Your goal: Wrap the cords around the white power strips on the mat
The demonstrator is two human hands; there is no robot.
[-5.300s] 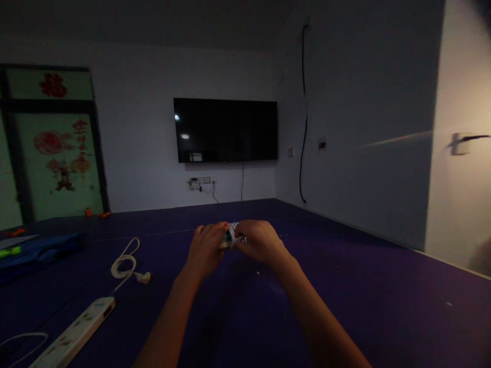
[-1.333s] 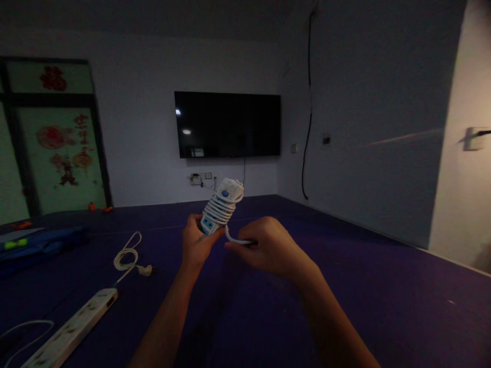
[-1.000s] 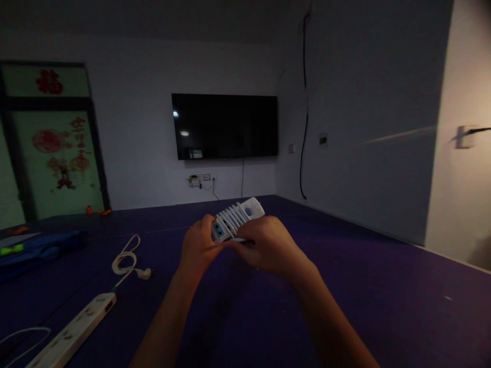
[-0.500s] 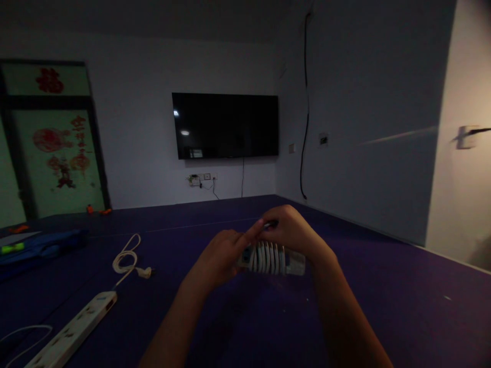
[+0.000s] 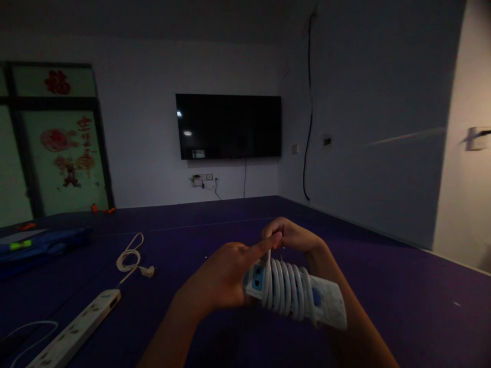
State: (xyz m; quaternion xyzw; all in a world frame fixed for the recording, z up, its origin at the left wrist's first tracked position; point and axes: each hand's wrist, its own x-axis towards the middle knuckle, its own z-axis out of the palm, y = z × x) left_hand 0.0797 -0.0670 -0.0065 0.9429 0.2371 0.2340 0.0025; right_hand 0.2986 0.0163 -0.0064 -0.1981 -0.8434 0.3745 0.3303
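Observation:
A white power strip (image 5: 330,301) with blue sockets is held up above the purple surface, its white cord (image 5: 286,286) wound round the middle in several turns. My left hand (image 5: 230,276) is closed round the socket end, with the index finger stretched toward the right hand. Just above the coils, my right hand (image 5: 289,235) pinches the cord where it rises from the strip. The fingertips of both hands meet there, and the cord's end is hidden. The strip tilts down to the right, in front of my right forearm.
Another white power strip (image 5: 74,327) lies at the lower left, its cord and plug (image 5: 148,271) loosely looped beyond it. Blue cloth (image 5: 57,245) lies at the far left, and small orange items (image 5: 109,210) near the door. A television (image 5: 230,127) hangs on the wall.
The wound power strip has turned and come nearer, showing more of its coils and right end. My right hand has shifted slightly right and down. The view has swung a little left.

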